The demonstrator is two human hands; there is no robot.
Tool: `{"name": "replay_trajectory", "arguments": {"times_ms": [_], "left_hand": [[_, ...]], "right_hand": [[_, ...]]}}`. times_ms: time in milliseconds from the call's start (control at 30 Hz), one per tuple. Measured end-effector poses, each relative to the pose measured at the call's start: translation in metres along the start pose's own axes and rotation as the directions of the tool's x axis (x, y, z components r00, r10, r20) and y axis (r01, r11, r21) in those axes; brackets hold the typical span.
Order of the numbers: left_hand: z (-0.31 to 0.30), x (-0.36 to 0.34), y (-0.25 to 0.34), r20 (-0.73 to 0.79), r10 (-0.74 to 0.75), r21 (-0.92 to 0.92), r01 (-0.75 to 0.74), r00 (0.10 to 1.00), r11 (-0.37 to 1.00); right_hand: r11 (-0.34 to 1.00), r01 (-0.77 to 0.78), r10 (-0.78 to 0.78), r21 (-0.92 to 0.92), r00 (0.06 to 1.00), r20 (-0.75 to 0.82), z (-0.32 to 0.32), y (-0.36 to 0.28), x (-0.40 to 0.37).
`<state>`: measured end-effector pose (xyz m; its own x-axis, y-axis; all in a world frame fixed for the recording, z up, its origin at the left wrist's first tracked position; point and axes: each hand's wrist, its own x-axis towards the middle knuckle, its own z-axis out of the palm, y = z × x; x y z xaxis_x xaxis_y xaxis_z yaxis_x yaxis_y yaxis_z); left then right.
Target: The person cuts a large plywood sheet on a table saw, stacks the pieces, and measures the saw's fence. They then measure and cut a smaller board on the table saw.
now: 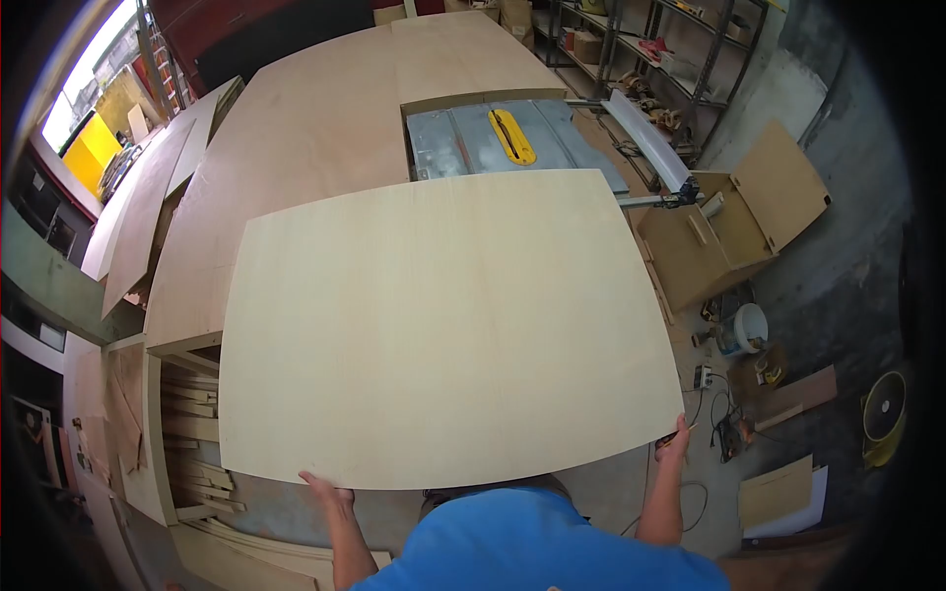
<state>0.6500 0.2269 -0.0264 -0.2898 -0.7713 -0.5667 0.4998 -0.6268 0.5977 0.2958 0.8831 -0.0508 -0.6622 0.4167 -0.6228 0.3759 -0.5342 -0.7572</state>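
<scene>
A large pale plywood sheet (pixel 443 325) spreads out in front of my body, its far part over the workbench and table saw. My left hand (pixel 329 490) grips the near edge, left of centre, thumb on top and fingers hidden underneath. At the near right corner, my right hand (pixel 674 441) holds the same sheet; a small dark thing shows by its fingers, too small to name. Beyond the sheet's far edge lies the grey table saw top (pixel 448 143) with a yellow insert plate (pixel 512 136). The saw's blade is not visible.
A wide wooden workbench (pixel 296 128) surrounds the saw on the left and far side. The saw's fence (pixel 645 141) lies to the right, near an open wooden box (pixel 705 236). Cables, a white bucket (pixel 749 327) and board offcuts (pixel 778 494) lie on the right floor.
</scene>
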Motion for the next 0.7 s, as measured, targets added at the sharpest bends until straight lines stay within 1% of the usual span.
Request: {"name": "replay_trajectory", "arguments": {"times_ms": [33,133,233,333,433,533,633,700], "left_hand": [[0.013,-0.009,-0.011,0.041,-0.007,-0.018,0.007,0.999,1.000],[0.024,-0.027,-0.041,0.062,-0.030,0.047,0.027,0.998,0.999],[0.007,-0.014,-0.068,0.057,-0.078,0.076,0.073,0.995,0.994],[0.020,-0.021,-0.068,-0.019,-0.046,0.114,0.048,0.999,0.992],[0.025,-0.023,-0.066,-0.003,-0.062,0.111,0.062,0.998,0.992],[0.027,-0.020,-0.065,-0.055,-0.086,0.092,0.091,0.995,0.992],[0.032,-0.028,-0.063,-0.057,-0.135,0.100,0.140,0.989,0.985],[0.027,-0.041,-0.073,0.027,-0.175,0.094,0.172,0.984,0.981]], "right_hand": [[0.999,0.034,-0.034,0.001,0.998,-0.044,0.009,-0.009,0.013],[0.998,0.063,-0.062,0.010,0.994,-0.087,0.027,-0.036,0.052],[0.997,0.070,-0.071,0.024,0.998,0.004,0.007,-0.037,0.108],[0.994,0.058,-0.061,0.095,0.998,0.031,0.013,-0.039,0.095],[0.995,0.074,-0.072,0.061,0.997,-0.040,0.013,-0.038,0.084],[0.999,0.010,-0.010,-0.036,1.000,-0.001,0.002,-0.036,0.072],[0.996,-0.062,0.068,0.056,0.992,-0.102,0.016,-0.016,0.034],[0.990,-0.128,0.126,-0.063,0.992,-0.028,0.014,0.015,0.008]]}}
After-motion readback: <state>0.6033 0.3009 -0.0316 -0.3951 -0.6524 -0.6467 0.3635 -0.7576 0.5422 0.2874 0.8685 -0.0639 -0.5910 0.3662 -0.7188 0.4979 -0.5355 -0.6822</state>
